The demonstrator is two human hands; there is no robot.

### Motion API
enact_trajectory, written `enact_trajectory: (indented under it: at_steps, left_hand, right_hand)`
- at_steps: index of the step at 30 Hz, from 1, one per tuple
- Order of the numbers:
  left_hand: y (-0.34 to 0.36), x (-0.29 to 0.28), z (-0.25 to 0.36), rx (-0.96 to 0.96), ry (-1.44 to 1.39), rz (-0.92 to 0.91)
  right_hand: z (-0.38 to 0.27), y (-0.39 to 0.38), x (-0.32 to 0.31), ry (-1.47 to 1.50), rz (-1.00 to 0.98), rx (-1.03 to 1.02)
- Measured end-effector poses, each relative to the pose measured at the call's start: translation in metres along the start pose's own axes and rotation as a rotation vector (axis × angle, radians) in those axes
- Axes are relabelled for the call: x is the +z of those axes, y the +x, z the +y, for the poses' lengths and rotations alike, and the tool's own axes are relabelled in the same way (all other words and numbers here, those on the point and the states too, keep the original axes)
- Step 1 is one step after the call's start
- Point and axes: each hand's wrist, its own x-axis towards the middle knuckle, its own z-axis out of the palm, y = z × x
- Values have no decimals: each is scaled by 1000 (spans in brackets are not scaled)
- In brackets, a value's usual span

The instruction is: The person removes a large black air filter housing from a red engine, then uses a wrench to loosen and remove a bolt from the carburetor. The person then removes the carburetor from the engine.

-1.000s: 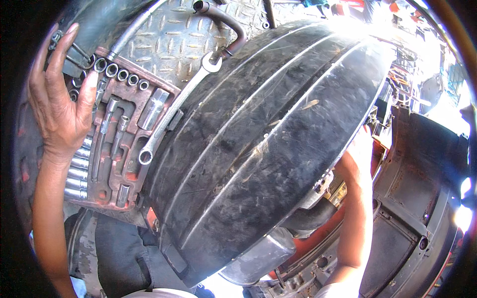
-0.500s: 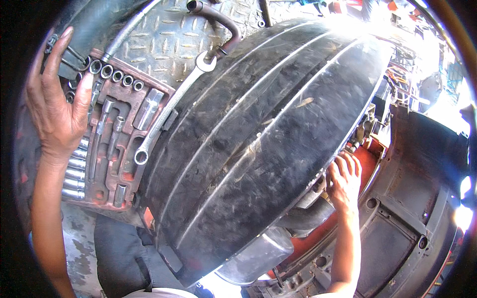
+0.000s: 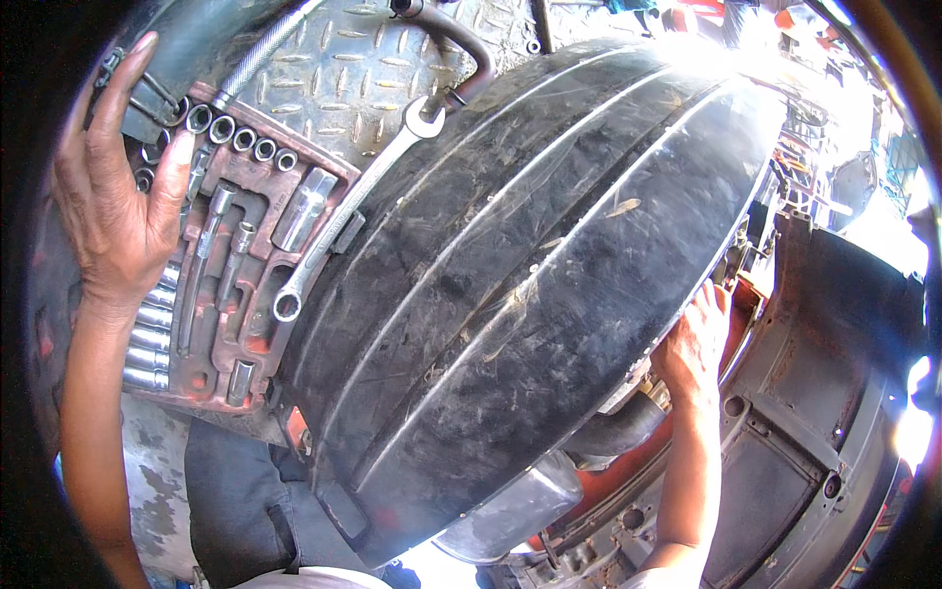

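My left hand (image 3: 128, 211) is open, fingers apart, resting at the left edge of a worn red socket case (image 3: 270, 211) with sockets and extension bars. A combination wrench (image 3: 353, 211) lies diagonally along the case's right side. Beside it spans a large black ribbed, curved fender (image 3: 530, 294). My right hand (image 3: 692, 334) has its fingers bent at the fender's right underside, among metal fittings (image 3: 738, 265); its fingertips are hidden, so what they grip is unclear.
A bent dark pipe (image 3: 466, 44) and a knurled metal bar (image 3: 260, 59) lie on the treadplate (image 3: 334, 98). Below the fender are a metal canister (image 3: 510, 501) and black hose (image 3: 618, 422). A dark framed metal panel (image 3: 805, 412) fills the right; clutter glares at top right.
My right hand came down and out from under the fender's edge, then moved slightly up and back in. My left hand stays at the case, shifting slightly in view.
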Motion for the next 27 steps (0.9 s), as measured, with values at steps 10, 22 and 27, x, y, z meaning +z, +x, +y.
enact_trajectory:
  at_steps: [10,22,27]
  left_hand:
    - [4,3,-2,23,-43,65]
    - [4,0,-2,26,-40,-8]
    - [3,0,-2,4,-3,30]
  right_hand:
    - [1,24,-3,-38,-49,12]
    - [16,-24,14,-49,-20,-6]
    - [42,-71,43,-199,-30,-143]
